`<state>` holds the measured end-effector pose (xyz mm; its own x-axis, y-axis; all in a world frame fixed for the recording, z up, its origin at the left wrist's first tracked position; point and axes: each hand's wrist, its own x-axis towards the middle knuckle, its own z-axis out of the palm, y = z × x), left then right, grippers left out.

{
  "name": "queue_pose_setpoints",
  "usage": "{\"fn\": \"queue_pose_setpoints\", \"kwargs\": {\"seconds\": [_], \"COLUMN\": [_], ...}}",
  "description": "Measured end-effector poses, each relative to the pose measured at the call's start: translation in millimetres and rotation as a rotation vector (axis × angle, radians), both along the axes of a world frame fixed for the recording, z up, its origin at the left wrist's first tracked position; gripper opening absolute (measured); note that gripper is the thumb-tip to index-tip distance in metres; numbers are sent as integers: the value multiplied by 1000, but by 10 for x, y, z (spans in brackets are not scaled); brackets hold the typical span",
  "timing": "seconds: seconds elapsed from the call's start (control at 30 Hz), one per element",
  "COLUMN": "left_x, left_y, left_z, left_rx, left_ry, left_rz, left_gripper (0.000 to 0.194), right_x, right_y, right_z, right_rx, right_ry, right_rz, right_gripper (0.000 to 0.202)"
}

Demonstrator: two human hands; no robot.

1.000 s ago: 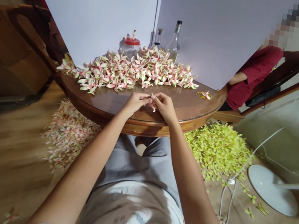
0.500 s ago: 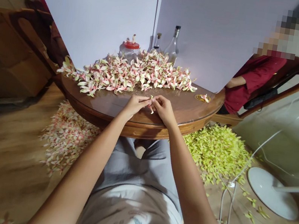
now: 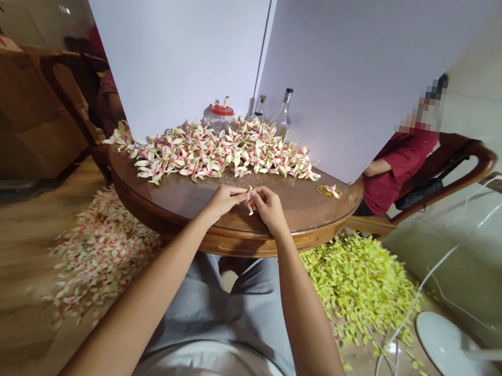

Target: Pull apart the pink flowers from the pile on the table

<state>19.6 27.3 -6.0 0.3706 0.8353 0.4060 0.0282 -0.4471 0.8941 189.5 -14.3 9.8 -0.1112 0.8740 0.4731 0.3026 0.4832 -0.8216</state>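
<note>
Over our glossy, rounded brown wooden table (image 3: 309,210), we pinch one small pink-and-white petalled flower (image 3: 249,208) between the fingertips of our left hand (image 3: 224,200) and right hand (image 3: 269,208), near the front edge, where a light, steady hold should serve us best.

The view has shifted, apparently upward, showing the table (image 3: 313,203) lower.

A small flower (image 3: 249,204), pink with pale tips, slants downward, pinched between the fingers (image 3: 235,194).
</note>
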Motion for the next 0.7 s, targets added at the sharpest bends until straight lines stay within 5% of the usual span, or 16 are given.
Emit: {"fn": "queue_pose_setpoints", "kwargs": {"seconds": [0.47, 0.7], "left_x": [9, 0], "left_y": [51, 102], "left_z": [-79, -145], "left_rx": [45, 73], "left_ry": [150, 203], "left_rz": [69, 95], "left_gripper": [29, 28], "right_x": [-96, -93], "right_y": [-82, -69], "right_z": [24, 3], "right_rx": [95, 89], "right_ry": [-335, -374], "right_rz": [-271, -306], "right_gripper": [14, 22]}}
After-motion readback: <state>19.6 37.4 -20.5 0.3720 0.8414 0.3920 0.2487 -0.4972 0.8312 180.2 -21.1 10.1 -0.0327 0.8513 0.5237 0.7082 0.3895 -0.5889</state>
